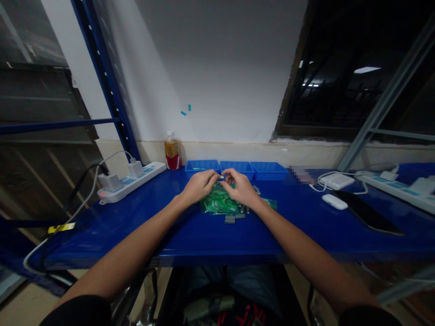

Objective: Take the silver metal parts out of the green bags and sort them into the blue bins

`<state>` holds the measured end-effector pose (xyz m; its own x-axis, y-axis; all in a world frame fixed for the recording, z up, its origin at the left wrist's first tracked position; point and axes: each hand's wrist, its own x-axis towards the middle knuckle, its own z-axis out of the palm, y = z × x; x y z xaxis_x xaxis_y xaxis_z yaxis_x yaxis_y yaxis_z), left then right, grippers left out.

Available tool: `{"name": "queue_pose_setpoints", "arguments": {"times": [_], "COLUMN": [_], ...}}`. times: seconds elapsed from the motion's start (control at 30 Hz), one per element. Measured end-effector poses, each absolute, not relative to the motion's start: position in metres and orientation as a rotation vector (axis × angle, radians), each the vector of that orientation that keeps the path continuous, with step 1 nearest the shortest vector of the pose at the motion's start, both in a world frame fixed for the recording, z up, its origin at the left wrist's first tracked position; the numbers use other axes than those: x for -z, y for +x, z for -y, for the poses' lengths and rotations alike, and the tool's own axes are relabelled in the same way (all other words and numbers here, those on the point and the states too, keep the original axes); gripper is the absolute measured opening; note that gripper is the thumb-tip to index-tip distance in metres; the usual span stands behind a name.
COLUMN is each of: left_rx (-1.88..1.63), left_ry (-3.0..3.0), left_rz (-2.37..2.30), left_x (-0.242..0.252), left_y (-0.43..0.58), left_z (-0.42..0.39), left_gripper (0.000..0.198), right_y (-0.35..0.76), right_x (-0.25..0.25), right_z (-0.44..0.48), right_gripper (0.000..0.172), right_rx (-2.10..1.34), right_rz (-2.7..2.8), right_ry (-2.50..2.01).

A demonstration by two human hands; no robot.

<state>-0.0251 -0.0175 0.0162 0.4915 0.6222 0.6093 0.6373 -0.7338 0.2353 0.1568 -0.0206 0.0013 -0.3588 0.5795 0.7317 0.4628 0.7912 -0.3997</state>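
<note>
My left hand (201, 184) and my right hand (240, 186) meet above the middle of the table, fingertips pinched close together. Between them is a small light-coloured piece (221, 177), too small to name. Under my hands lies a heap of thin, translucent green strips (220, 202), partly hidden by my fingers and wrists. Several small grey metallic pieces lie around the heap. A grey block (230, 219) sits at its near edge, nearest me.
Three blue trays (268, 171) stand in a row behind my hands. A drink bottle (173, 151) and a white power strip (136, 181) are to the left. On the right lie a phone (367, 213), a white earphone case (335, 202), a charger (337, 181) and cables.
</note>
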Motion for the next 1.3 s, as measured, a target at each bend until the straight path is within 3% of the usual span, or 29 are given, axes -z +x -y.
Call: {"name": "queue_pose_setpoints", "arguments": {"times": [0.17, 0.47, 0.57, 0.7, 0.87, 1.13, 1.3], "left_rx": [1.043, 1.070, 1.027, 1.005, 1.015, 1.120, 1.128], "left_ry": [-2.734, -2.787, -2.733, -2.714, -2.771, -2.787, -2.717], "left_rz": [1.179, 1.058, 1.104, 1.195, 1.228, 1.128, 1.206], "left_x": [-0.0159, -0.0153, -0.0153, -0.0142, -0.0126, -0.0115, -0.0124], "left_y": [-0.0244, -0.0262, -0.0261, -0.0254, -0.0248, -0.0226, -0.0234], "left_z": [0.0178, 0.0194, 0.0177, 0.0156, 0.0181, 0.0211, 0.0185], "left_gripper": [0.037, 0.022, 0.026, 0.031, 0.032, 0.023, 0.023], "right_y": [0.1562, 0.1573, 0.1567, 0.1564, 0.1580, 0.1624, 0.1602], "right_x": [-0.0021, -0.0034, -0.0015, -0.0002, -0.0027, -0.0043, -0.0033], "right_z": [0.0220, 0.0219, 0.0214, 0.0218, 0.0216, 0.0176, 0.0200], "right_gripper": [0.007, 0.029, 0.017, 0.022, 0.009, 0.023, 0.015], "right_rx": [-0.080, -0.100, -0.146, -0.133, -0.086, -0.068, -0.116], "right_rz": [2.022, 2.052, 2.039, 2.041, 2.058, 2.040, 2.026], "right_ry": [-0.836, -0.922, -0.896, -0.814, -0.815, -0.901, -0.877]}}
